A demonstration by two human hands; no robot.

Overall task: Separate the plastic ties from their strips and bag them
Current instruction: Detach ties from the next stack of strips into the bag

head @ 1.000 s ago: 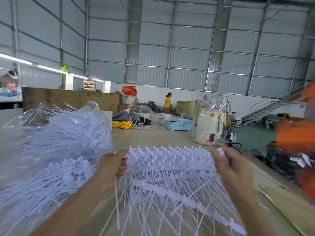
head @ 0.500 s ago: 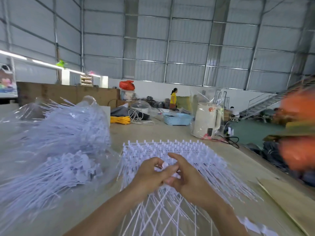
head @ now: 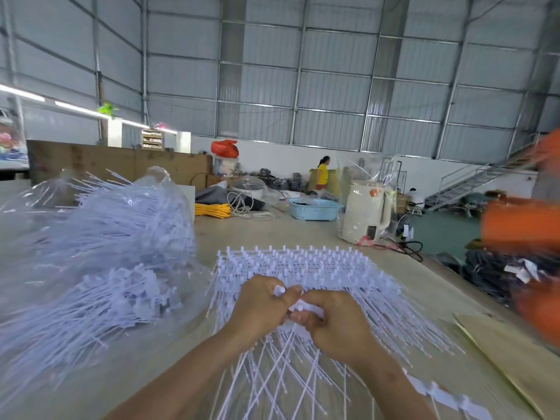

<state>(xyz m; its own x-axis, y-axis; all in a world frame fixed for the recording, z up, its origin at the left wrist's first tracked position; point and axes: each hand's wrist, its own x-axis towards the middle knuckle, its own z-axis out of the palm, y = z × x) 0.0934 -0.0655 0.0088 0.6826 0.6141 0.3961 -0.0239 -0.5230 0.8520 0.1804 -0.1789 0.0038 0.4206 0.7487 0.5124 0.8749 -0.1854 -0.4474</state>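
Note:
A stack of white plastic ties on their strips (head: 303, 265) lies on the table in front of me, heads pointing away, tails fanning toward me. My left hand (head: 260, 307) and my right hand (head: 333, 322) meet over its near middle, fingers curled, both gripping a gathered bunch of ties (head: 298, 307) between them. A white strip piece (head: 448, 398) shows at the lower right behind my right forearm. To the left lies a clear plastic bag (head: 91, 253) bulging with loose white ties.
Further back on the table (head: 409, 301) stand a cream appliance in plastic wrap (head: 366, 213), a light blue basket (head: 315, 209) and a yellow cable coil (head: 212, 210). A cardboard sheet (head: 509, 359) lies at right. A blurred orange shape (head: 527, 225) fills the right edge.
My hands were apart at the two sides of the tie stack; they came together at its middle and now grip a bunch of ties more tightly.

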